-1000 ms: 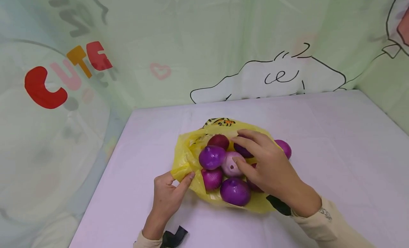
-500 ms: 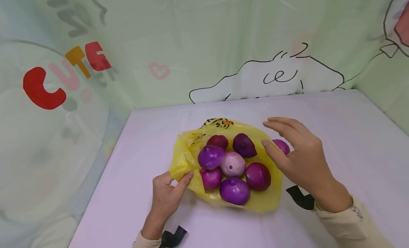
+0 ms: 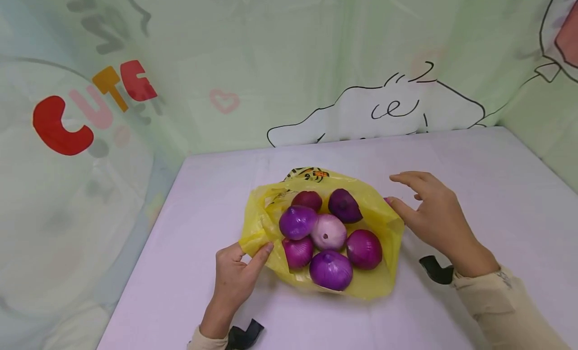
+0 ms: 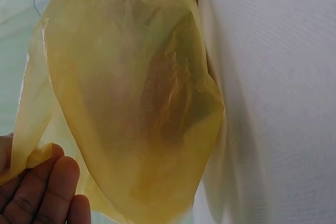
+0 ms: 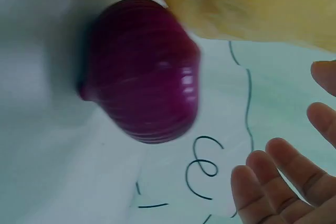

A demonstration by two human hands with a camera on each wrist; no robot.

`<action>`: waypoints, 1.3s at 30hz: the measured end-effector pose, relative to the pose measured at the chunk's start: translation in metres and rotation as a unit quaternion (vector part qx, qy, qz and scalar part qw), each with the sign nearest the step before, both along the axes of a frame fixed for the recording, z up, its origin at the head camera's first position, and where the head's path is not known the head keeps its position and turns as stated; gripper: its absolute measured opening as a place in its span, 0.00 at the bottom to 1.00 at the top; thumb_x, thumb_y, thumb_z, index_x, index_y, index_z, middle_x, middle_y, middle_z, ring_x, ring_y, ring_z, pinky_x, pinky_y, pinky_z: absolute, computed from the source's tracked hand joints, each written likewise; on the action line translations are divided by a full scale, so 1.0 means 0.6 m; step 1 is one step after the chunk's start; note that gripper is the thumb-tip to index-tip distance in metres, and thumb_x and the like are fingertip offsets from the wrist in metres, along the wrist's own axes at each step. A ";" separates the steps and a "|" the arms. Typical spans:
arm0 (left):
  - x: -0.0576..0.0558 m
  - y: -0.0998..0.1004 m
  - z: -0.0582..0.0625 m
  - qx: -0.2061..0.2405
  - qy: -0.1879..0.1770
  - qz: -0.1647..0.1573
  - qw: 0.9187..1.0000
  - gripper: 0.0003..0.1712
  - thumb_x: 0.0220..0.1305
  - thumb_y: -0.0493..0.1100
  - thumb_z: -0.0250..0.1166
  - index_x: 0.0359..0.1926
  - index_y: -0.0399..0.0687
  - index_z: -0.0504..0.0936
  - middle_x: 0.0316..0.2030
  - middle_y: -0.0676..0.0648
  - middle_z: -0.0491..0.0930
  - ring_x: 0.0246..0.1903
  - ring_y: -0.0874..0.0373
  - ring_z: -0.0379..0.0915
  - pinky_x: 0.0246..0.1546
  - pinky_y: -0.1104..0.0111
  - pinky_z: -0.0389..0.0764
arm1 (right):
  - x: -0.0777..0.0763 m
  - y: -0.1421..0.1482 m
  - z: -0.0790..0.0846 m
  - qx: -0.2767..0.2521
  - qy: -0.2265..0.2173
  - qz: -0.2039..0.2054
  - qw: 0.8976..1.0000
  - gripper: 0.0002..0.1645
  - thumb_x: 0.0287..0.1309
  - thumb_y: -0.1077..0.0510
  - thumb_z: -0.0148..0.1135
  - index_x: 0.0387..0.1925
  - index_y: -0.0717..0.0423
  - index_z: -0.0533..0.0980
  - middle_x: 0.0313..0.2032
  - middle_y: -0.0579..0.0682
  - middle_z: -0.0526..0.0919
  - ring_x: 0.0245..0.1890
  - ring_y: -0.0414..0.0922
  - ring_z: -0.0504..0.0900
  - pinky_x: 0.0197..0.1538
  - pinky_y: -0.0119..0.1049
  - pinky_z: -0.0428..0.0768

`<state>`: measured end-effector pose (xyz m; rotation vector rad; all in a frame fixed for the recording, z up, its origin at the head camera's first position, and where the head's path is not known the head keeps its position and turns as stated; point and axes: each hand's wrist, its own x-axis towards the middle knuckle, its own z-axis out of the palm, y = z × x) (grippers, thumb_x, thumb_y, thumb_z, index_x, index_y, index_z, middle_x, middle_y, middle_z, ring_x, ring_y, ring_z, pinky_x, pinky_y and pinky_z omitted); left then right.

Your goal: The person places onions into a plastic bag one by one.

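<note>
A yellow plastic bag [image 3: 378, 202] lies spread with its mouth up, and several purple-red onions [image 3: 331, 271] sit inside, among them a paler one [image 3: 328, 232]. My left hand [image 3: 235, 274] pinches the bag's left rim between thumb and fingers; a folded strip of that rim shows between them in the left wrist view. Beside the right rim is my right hand [image 3: 435, 217], fingers spread, thumb tip right at the plastic. One more onion [image 5: 144, 72] lies outside the bag on the right, mostly hidden in the head view by the bag and thumb.
A pale cloth-covered table [image 3: 217, 189] carries the bag. Behind it hangs a light green printed curtain [image 3: 203, 49] with drawings and letters. Black straps [image 3: 246, 335] show by both wrists.
My right hand has moved from over the onions to the bag's right side, uncovering them. The bag's right rim has shifted outward, over the outside onion. My left hand stays on the rim.
</note>
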<state>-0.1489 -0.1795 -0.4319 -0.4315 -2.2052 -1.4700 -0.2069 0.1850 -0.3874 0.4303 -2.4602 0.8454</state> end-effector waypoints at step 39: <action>-0.002 -0.003 -0.003 -0.008 -0.008 0.001 1.000 0.08 0.63 0.37 0.75 0.43 0.39 0.90 0.40 0.50 0.91 0.39 0.59 0.88 0.42 0.67 0.87 | -0.009 0.021 -0.053 0.089 -0.210 -0.031 0.973 0.44 0.53 0.56 0.80 0.69 0.64 0.71 0.63 0.75 0.68 0.56 0.75 0.72 0.52 0.71 0.78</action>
